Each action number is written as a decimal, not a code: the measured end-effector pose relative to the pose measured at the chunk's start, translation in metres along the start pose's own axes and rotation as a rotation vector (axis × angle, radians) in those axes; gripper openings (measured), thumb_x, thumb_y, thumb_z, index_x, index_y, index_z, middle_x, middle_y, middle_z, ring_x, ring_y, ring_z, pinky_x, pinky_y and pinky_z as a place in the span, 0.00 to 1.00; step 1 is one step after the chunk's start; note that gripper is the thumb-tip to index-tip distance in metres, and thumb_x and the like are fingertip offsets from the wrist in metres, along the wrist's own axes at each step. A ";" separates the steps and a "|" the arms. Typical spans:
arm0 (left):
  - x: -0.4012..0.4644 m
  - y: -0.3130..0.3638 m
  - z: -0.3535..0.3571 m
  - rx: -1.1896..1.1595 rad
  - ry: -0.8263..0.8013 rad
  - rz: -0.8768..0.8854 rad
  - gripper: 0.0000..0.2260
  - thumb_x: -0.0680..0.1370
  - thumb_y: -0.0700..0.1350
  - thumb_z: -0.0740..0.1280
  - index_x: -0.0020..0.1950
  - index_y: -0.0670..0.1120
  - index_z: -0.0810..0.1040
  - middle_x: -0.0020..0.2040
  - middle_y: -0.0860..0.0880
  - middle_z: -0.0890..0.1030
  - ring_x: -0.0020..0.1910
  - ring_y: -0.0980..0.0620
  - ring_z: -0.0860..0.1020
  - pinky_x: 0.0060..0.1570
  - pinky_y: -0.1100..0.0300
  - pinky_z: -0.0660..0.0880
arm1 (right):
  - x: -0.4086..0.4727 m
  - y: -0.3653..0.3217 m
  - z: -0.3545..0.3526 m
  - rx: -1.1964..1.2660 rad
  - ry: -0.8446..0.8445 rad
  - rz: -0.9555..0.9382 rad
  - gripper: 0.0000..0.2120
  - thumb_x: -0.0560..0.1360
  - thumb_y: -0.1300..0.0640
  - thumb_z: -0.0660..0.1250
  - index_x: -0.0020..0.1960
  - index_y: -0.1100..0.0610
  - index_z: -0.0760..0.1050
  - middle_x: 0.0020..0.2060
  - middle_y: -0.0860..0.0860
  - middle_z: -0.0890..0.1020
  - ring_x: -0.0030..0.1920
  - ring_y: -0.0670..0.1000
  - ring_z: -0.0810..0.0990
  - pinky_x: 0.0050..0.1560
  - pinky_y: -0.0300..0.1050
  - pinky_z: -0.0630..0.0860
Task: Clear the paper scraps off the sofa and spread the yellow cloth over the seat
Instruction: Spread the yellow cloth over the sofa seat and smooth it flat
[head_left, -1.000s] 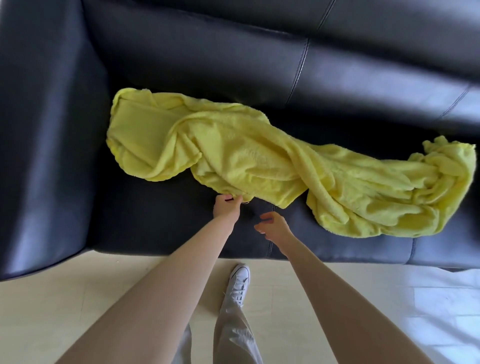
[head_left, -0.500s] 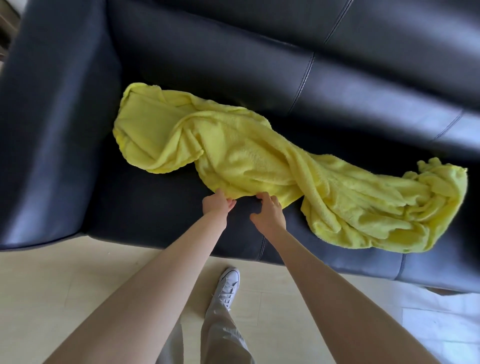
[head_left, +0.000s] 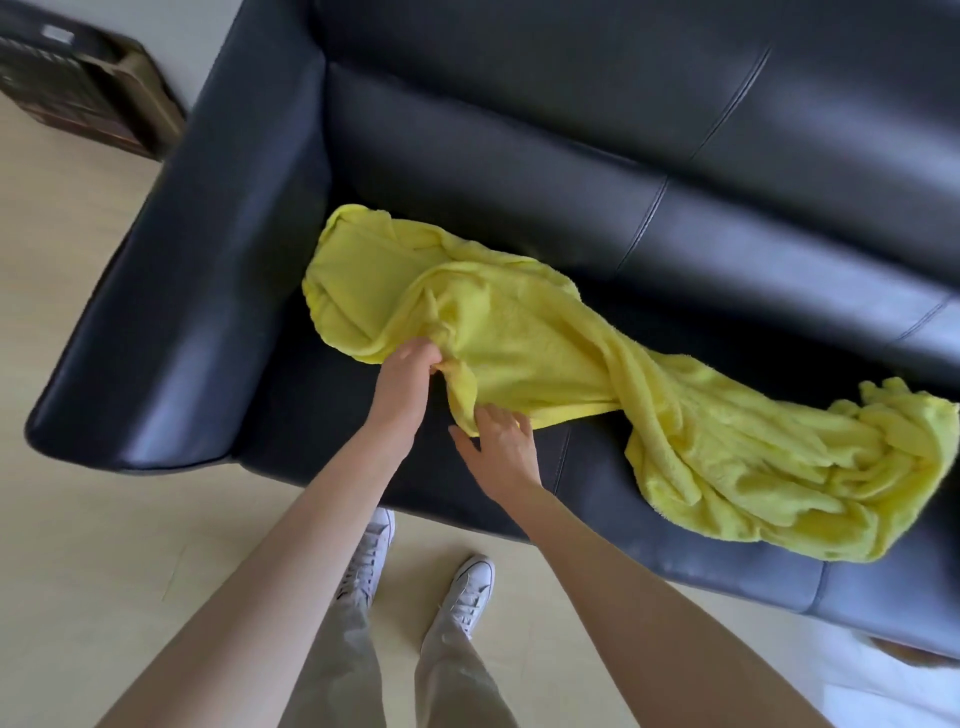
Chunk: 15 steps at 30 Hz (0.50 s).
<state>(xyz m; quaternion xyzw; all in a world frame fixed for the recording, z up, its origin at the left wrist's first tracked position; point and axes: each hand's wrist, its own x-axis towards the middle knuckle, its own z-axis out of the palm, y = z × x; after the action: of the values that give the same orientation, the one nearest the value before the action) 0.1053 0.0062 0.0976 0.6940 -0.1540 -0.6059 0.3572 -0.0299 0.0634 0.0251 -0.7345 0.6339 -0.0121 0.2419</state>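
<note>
The yellow cloth lies bunched in a long twisted heap across the seat of the black leather sofa, running from near the left armrest to the right edge of view. My left hand grips a fold at the cloth's front edge. Just to its right, my right hand has its fingers spread and touches the cloth's lower edge, thumb stretched out to the left. No paper scraps show on the seat.
The sofa's wide left armrest borders the seat. A dark box-like object stands on the pale floor at the top left. My two white shoes are on the floor close to the sofa's front.
My left hand has moved up and left along the cloth's edge and now grips a fold there. My right hand has opened its fingers at the lower edge. The view has shifted left.
</note>
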 end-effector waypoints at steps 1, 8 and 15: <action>-0.002 0.006 0.002 0.074 -0.039 0.077 0.04 0.74 0.45 0.64 0.42 0.48 0.77 0.48 0.50 0.78 0.52 0.53 0.75 0.51 0.63 0.69 | 0.002 -0.009 -0.003 0.067 -0.053 0.014 0.14 0.80 0.49 0.60 0.43 0.60 0.71 0.38 0.55 0.76 0.39 0.59 0.73 0.48 0.51 0.71; -0.018 0.020 0.009 0.178 -0.373 0.387 0.07 0.79 0.40 0.62 0.52 0.49 0.78 0.60 0.54 0.79 0.61 0.62 0.74 0.58 0.68 0.67 | 0.009 -0.036 -0.016 0.372 -0.347 0.170 0.18 0.79 0.45 0.59 0.38 0.57 0.65 0.35 0.53 0.74 0.37 0.56 0.72 0.37 0.46 0.66; 0.007 0.054 -0.035 -0.163 0.484 0.607 0.06 0.77 0.44 0.66 0.50 0.43 0.77 0.43 0.52 0.77 0.42 0.60 0.76 0.48 0.61 0.75 | 0.007 0.032 -0.023 0.371 -0.282 0.387 0.32 0.73 0.44 0.68 0.73 0.51 0.63 0.59 0.53 0.78 0.58 0.57 0.77 0.52 0.50 0.76</action>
<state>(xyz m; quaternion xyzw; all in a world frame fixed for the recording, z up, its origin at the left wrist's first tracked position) 0.1526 -0.0255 0.1296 0.7090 -0.2151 -0.3019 0.5999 -0.0661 0.0462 0.0318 -0.5379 0.7091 0.0209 0.4554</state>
